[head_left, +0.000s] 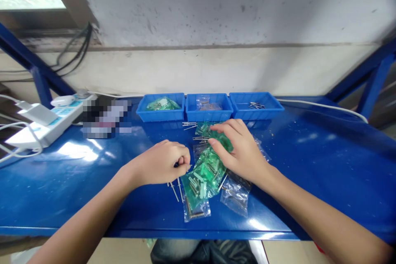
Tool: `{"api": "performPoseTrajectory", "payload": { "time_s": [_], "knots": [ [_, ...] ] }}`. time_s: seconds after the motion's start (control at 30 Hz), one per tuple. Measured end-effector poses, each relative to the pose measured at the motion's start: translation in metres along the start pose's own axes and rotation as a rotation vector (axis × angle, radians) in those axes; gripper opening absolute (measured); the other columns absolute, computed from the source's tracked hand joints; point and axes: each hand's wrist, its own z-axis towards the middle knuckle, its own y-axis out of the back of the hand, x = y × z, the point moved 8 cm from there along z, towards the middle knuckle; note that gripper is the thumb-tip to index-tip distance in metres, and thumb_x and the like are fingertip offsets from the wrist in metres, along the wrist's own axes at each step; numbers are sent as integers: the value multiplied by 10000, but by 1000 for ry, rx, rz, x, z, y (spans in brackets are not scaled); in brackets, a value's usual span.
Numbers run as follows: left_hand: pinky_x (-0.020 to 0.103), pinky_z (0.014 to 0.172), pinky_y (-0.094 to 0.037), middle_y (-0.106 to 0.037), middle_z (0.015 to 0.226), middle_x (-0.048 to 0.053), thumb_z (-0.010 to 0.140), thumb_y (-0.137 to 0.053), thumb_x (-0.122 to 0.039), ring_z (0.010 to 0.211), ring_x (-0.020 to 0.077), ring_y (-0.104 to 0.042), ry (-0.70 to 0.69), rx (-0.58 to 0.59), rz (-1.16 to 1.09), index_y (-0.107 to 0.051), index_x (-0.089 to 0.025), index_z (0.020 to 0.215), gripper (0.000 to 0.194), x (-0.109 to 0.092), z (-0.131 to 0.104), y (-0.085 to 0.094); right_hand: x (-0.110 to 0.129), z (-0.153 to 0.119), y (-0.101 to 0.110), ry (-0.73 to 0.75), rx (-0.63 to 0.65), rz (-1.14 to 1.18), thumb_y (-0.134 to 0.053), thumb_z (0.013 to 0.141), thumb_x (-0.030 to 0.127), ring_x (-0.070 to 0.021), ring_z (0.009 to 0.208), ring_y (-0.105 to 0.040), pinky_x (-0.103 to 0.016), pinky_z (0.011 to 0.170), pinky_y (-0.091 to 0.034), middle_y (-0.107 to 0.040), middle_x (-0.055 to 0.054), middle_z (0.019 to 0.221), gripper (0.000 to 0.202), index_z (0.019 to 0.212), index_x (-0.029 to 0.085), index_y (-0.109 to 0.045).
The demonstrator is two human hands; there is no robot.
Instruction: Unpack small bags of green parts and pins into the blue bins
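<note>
Green plastic bags (206, 169) with small pale parts inside lie in a pile at the middle of the blue table. My left hand (170, 163) is closed just left of the pile, thumb and fingers pressed together; what they pinch, if anything, is too small to name. My right hand (236, 144) is over the pile's upper right, fingers apart and curved above a green bag. Clear bags (236, 194) lie below it. Loose metal pins (175, 192) are under my left hand, and more pins (201, 139) lie between my hands.
Three blue trays stand along the back: the left tray (161, 116) holds a green bag, the middle tray (209, 116) clear bags, the right tray (258, 114) metal pins. A white power strip (46, 130) with plugs and cables is at the left. A white cable runs behind the trays.
</note>
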Motion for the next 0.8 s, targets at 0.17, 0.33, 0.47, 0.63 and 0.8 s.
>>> {"api": "performPoseTrajectory", "payload": {
  "time_s": [0.17, 0.33, 0.47, 0.63, 0.8],
  "knots": [
    [220, 589, -429, -603, 736, -12, 887, -470, -250, 653, 109, -552, 68, -107, -362, -575, -176, 833, 139, 2, 3, 16, 16, -3, 1, 108, 6, 107, -560, 841, 254, -201, 827, -524, -371, 751, -449, -601, -76, 848, 218, 1023, 138, -592],
    [209, 560, -440, -578, 674, -18, 847, -540, -218, 609, 95, -545, 78, -141, -726, -546, -163, 854, 57, 0, 6, 13, 31, -9, -6, 210, 75, 149, -542, 841, 207, -195, 835, -521, -361, 745, -447, -597, -66, 851, 108, 935, 172, -582],
    [224, 602, -462, -574, 677, -21, 823, -574, -192, 636, 99, -562, 97, -102, -909, -480, -173, 847, 99, 2, 9, 2, 31, -9, -8, 217, 113, 153, -517, 855, 202, -187, 814, -508, -343, 722, -437, -575, -59, 833, 61, 879, 179, -568],
    [227, 618, -464, -564, 692, -21, 825, -576, -176, 648, 95, -554, 76, -77, -965, -454, -181, 850, 125, 3, 9, -2, 31, -9, -12, 214, 188, 165, -489, 877, 223, -178, 794, -485, -332, 719, -421, -548, -51, 822, 98, 846, 182, -573],
    [212, 605, -447, -552, 688, -31, 820, -579, -164, 635, 85, -536, 72, -62, -964, -459, -180, 848, 124, 0, 8, -2, 32, -10, -14, 215, 206, 183, -500, 869, 218, -169, 802, -477, -322, 725, -419, -544, -55, 852, 107, 870, 176, -599]
  ]
}}
